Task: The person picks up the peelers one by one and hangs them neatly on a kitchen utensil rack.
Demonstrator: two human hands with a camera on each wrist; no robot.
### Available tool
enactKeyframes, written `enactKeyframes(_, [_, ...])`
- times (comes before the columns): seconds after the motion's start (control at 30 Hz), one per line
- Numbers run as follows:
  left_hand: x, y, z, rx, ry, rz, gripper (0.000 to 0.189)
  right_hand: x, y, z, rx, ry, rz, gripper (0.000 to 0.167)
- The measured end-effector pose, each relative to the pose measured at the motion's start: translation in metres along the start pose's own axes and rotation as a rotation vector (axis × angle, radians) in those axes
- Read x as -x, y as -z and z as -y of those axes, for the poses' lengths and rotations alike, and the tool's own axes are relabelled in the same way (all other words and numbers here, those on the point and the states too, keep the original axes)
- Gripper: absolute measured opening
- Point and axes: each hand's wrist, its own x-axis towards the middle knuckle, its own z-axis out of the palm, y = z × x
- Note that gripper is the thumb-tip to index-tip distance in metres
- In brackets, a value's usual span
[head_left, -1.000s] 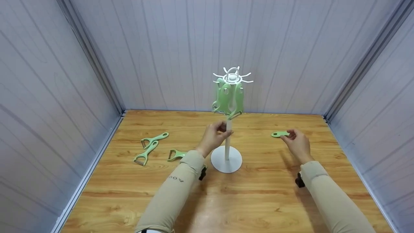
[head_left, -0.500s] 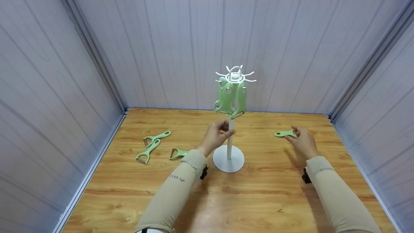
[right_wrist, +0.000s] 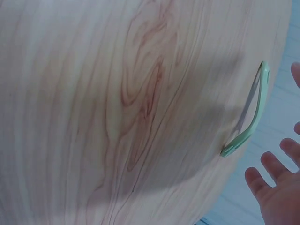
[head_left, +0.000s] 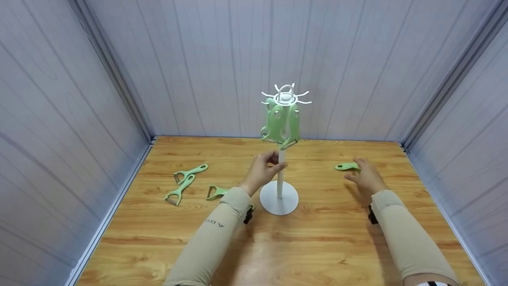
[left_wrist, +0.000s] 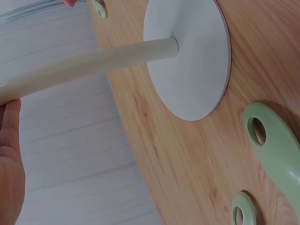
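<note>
My left hand grips the upright pole of a white rotating hook stand, thumb and fingers around it below the hooks. Green Y-shaped peelers hang from the front and left hooks of that stand. To the right, another green peeler lies on the table, its blade end hidden behind my right hand. That hand hovers beside it with the fingers spread; the right wrist view shows a gap between the fingers and the peeler. In the left wrist view the pole rises from its round base.
At the left of the wooden table, two peelers overlap: one peeler behind, one peeler in front. A further peeler lies partly under my left forearm. Bare white hooks stick out on the stand's right. Panelled walls enclose three sides.
My right thumb and fingers, earlier pinching the right-hand peeler near its blade end, have spread and come off it. The left hand keeps its grip on the pole.
</note>
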Motion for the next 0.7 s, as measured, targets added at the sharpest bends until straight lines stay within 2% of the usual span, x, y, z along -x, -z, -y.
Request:
enactKeyframes(0.27, [0.001, 0.0, 0.0, 0.006, -0.012, -0.011, 0.015, -0.008, -0.004, 0.0, 0.041, -0.037, 0.091, 0.09])
enactKeyframes(0.43, [-0.001, 0.0, 0.001, 0.007, -0.023, -0.014, 0.013, -0.011, -0.007, 0.001, 0.103, -0.049, 0.096, 0.087])
enactKeyframes(0.7, [0.001, -0.001, -0.001, 0.005, 0.004, -0.005, 0.013, -0.013, -0.01, -0.001, 0.199, -0.038, 0.111, 0.081])
